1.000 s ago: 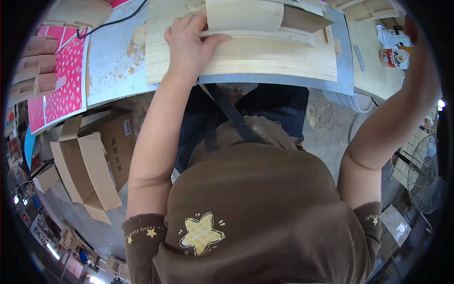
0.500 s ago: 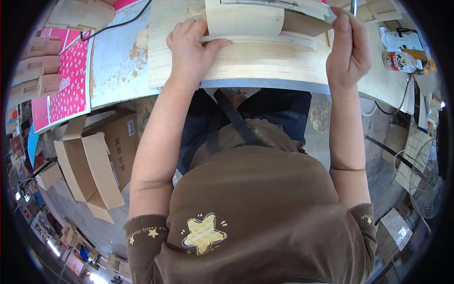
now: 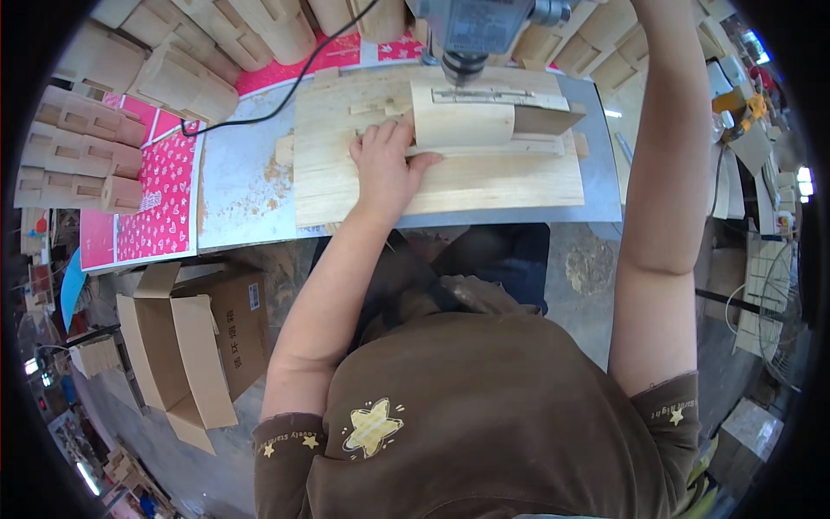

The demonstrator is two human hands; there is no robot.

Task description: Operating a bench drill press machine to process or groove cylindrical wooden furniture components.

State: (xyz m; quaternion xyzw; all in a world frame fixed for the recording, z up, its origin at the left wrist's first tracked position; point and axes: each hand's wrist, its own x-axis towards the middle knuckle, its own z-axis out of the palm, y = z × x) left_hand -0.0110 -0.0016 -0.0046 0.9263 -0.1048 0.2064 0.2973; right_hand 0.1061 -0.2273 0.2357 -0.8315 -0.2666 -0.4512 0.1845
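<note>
My left hand [image 3: 386, 164] is at the left end of a pale, curved wooden piece [image 3: 462, 125]. Its fingers curl against that end, with the thumb stretched along a light wooden strip [image 3: 519, 149] in front. A slotted template [image 3: 493, 97] lies along the top of the piece, and a brown board [image 3: 545, 121] shows at its right end. All of this rests on a flat wooden board [image 3: 467, 190]. Just above and behind hangs the chuck [image 3: 463, 67] of a grey drill press [image 3: 475, 26]. My right forearm [image 3: 666, 173] reaches up past the top edge, where the hand is cut off.
Several slotted wooden cylinders [image 3: 186, 82] stand at the left and back of the table [image 3: 246, 173], partly on pink patterned sheets [image 3: 156, 195]. A black cable [image 3: 303, 82] crosses the back left. On the floor sits an open cardboard box [image 3: 194, 346]. A yellow-orange tool [image 3: 750, 112] lies far right.
My right hand has left the right end of the wooden piece and risen out of view. My left hand keeps its hold. The view has shifted, bringing the drill press into sight.
</note>
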